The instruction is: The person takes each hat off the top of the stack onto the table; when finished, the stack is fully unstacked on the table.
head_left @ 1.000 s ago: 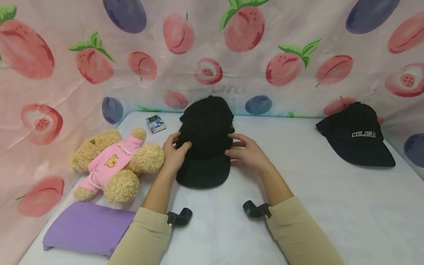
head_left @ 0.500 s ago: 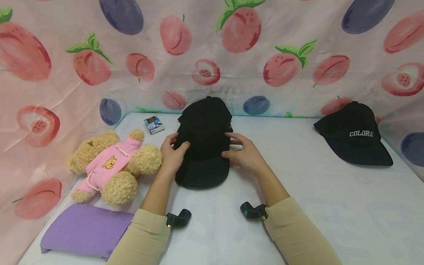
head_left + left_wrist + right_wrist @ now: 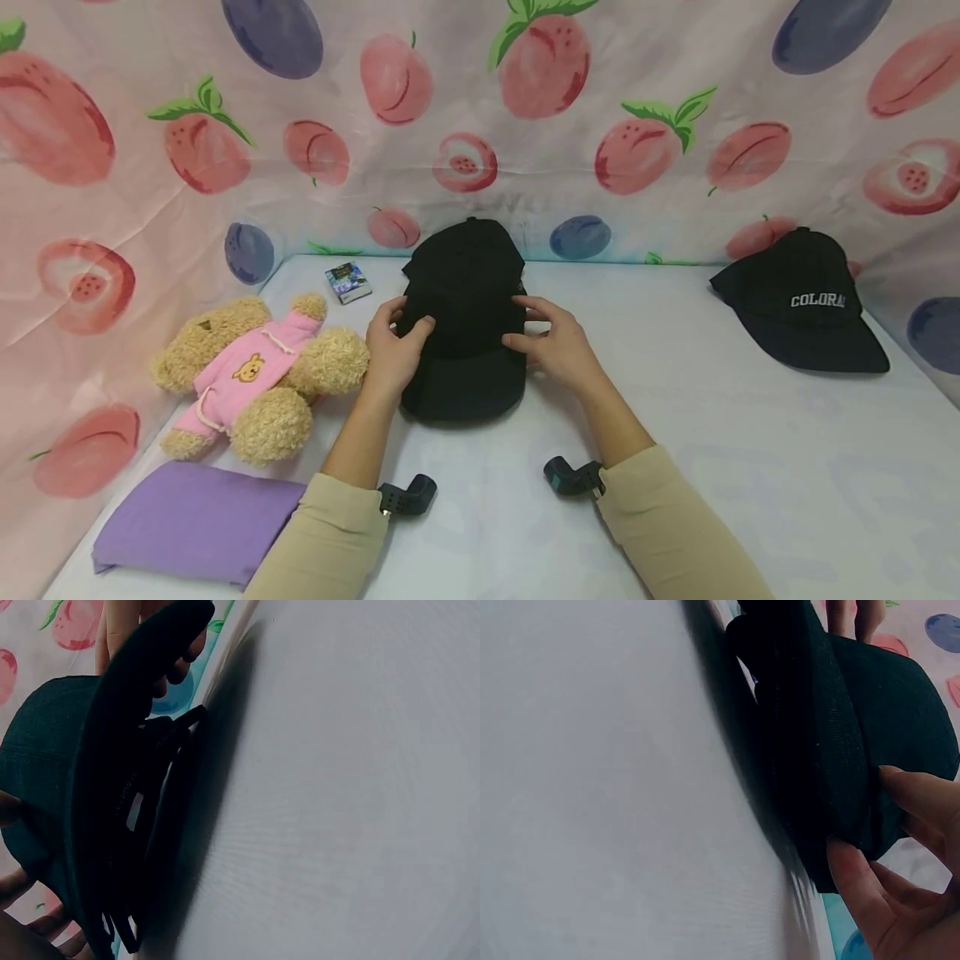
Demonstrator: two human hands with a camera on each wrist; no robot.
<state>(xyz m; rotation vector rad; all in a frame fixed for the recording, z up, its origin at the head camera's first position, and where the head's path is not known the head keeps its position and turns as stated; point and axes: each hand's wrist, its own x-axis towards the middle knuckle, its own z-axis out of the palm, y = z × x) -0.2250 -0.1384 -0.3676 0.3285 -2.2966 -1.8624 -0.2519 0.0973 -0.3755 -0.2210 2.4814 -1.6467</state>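
A plain black baseball cap (image 3: 468, 387) is at the middle of the table, brim toward me, overlapping a second black cap (image 3: 472, 237) just behind it. My left hand (image 3: 396, 346) holds the front cap's left side, thumb on the crown. My right hand (image 3: 557, 343) pinches its right side. In the right wrist view, the thumb (image 3: 851, 870) presses near the brim's edge and a finger touches the crown (image 3: 900, 712). From the left wrist, the brim (image 3: 112, 757) shows tilted over its shadow, with the cap's dark underside in shade.
A teddy bear (image 3: 255, 367) in a pink hoodie lies left, with folded purple cloth (image 3: 195, 521) nearer me. A small book-like box (image 3: 348, 282) sits back left. Another black cap (image 3: 810, 308) with white lettering stands far right. A fruit-print curtain (image 3: 540, 183) backs the white table (image 3: 675, 417).
The front cap has shifted slightly right, both hands keeping their hold on its sides. The whole head view has moved a little. Other objects stay put.
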